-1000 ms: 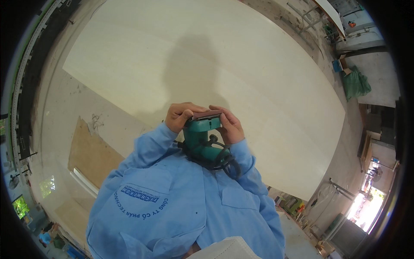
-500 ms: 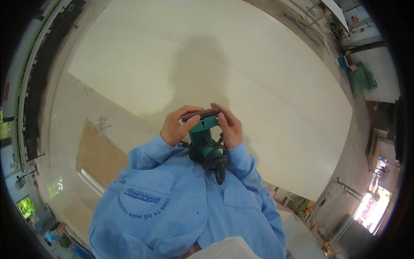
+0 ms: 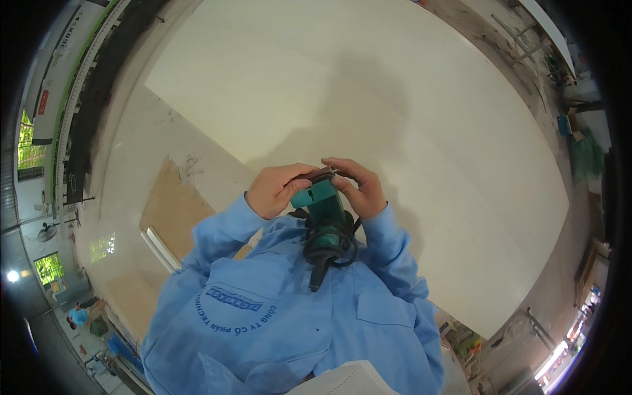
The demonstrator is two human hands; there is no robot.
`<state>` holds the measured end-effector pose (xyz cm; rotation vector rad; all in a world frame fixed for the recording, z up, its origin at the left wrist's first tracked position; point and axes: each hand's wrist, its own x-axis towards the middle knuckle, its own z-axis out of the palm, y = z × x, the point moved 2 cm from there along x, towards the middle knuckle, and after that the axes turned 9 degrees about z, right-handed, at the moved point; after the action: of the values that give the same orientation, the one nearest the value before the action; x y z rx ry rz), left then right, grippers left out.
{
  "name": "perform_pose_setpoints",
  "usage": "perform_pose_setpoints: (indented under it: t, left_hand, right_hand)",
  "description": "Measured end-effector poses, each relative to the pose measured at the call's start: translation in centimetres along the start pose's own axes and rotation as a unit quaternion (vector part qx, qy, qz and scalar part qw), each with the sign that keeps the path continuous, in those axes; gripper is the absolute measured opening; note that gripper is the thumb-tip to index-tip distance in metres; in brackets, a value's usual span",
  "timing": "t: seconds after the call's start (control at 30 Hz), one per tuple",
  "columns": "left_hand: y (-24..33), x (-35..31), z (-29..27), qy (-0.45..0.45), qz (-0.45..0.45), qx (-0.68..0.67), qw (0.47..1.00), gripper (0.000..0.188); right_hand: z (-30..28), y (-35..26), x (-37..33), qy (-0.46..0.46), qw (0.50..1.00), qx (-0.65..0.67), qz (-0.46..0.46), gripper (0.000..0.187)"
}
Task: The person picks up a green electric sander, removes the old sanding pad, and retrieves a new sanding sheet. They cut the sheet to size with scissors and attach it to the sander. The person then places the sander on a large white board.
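Observation:
A green power sander [image 3: 324, 205] is held up close to my chest, its pad end pointing away from me and its black cord looped around the body. Dark red-brown sandpaper [image 3: 318, 175] covers the pad. My left hand [image 3: 271, 191] grips the pad's left end, thumb on the near side and fingers over the far side. At the right end my right hand [image 3: 362, 189] pinches the pad edge, where a small metal clip shows by the fingertips. The fingers' undersides are hidden. Beyond the hands lies a large pale sheet [image 3: 461, 164].
A brown board [image 3: 172, 204] and white strips [image 3: 158, 247] lie to the left. A long machine with a black rail [image 3: 99, 85] runs along the far left. Green plastic [image 3: 586, 158] hangs at the right. Another person [image 3: 79, 317] is in the distance at lower left.
The view has turned, so the surroundings shift. The sander's cord end swings left and its pad tilts. My right fingers have moved along the pad's end, where the clip now shows.

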<state>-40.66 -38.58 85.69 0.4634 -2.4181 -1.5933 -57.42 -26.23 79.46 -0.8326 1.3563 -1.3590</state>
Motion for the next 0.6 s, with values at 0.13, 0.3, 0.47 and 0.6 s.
perform_pose_setpoints:
  t: [0.13, 0.3, 0.47, 0.6]
  left_hand:
    - [-0.5, -1.0, 0.5, 0.034, -0.048, -0.117, 0.991, 0.032]
    - [-0.9, -1.9, 1.4, 0.057, -0.095, -0.128, 0.986, 0.033]
    - [-0.9, -2.2, 1.2, 0.023, -0.123, -0.082, 0.989, 0.032]
    - [-1.8, -2.5, 1.6, 0.051, -0.142, -0.067, 0.986, 0.031]
  right_hand:
    - [0.5, 0.5, 0.9, -0.042, 0.998, 0.048, -0.005, 0.03]
    - [1.5, 1.3, 0.6, -0.032, 0.996, 0.083, 0.004, 0.028]
    - [2.0, 2.0, 0.2, -0.018, 0.995, 0.101, 0.017, 0.027]
    - [3.0, 3.1, 1.1, -0.028, 0.988, 0.129, 0.083, 0.027]
